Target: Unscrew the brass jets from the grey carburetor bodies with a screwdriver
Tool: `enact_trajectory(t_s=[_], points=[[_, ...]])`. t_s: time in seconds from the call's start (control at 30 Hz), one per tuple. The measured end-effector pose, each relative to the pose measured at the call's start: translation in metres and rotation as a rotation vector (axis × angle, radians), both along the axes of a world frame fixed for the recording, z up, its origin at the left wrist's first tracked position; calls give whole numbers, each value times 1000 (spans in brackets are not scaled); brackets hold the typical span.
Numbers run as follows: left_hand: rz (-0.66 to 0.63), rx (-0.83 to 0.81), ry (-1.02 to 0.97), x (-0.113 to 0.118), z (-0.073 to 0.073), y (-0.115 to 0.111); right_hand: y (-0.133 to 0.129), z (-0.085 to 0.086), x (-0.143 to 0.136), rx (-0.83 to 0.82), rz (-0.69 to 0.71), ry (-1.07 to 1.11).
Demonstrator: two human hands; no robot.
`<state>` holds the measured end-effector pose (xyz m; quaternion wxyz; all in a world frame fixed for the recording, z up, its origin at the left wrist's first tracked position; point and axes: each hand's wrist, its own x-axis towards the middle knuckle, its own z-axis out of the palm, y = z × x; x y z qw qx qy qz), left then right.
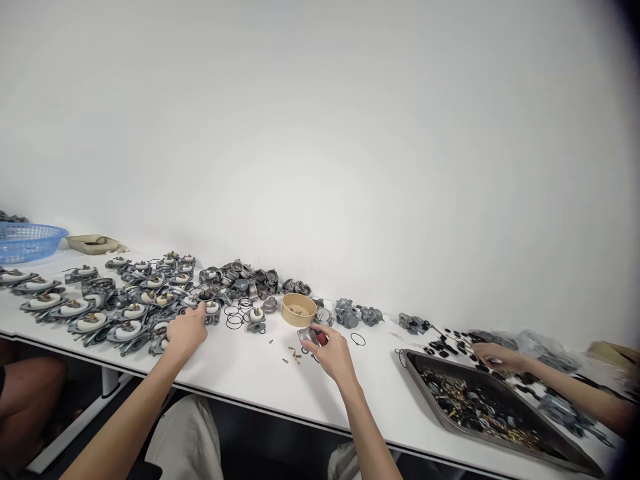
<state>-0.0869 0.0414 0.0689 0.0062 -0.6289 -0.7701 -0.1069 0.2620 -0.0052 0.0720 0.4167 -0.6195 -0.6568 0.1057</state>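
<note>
My left hand (187, 331) is over the near right edge of a group of grey carburetor bodies (127, 330) with white ring-shaped floats. Its index finger stretches toward one of these bodies; the fingertips' contact is partly hidden. In my right hand (330, 353) is a small grey metal bowl (306, 335), with a red screwdriver handle (321, 339) also against the fingers. Small brass parts (294, 355) lie on the table beside this hand. Behind it stands a round tan tub (299, 311) with small pieces inside. A single carburetor body (257, 320) with a white float sits between the hands.
Black rubber rings (235, 317) lie near a heap of metal bowls (245, 277). At right, a dark metal tray (450, 423) holds mixed small parts. Another person's hand (500, 358) works behind it with a thin tool. A blue basket (33, 241) stands far left.
</note>
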Motion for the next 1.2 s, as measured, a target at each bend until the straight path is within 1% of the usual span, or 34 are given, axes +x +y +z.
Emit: enact_trajectory(t_s=[0.27,0.4,0.5,0.67,0.8,1.0,1.2], points=[[-50,17,-65,-24,-4,6,-1,1,1,11,-22,23],[-124,15,-79,-36,-5,8,-1,-1,0,6,-30,21],[-206,23,-74,-39,-5,7,-1,-3,-1,3,-29,19],[-338,45,-49,-34,-5,0,0,-5,-5,15,-3,29],[-412,67,-28,-23,-5,-2,1,-7,-7,4,-4,14],[-512,94,3,-7,-1,0,0,-8,-5,17,1,4],[-605,122,13,-5,0,-1,-2,-10,-3,16,-8,-19]])
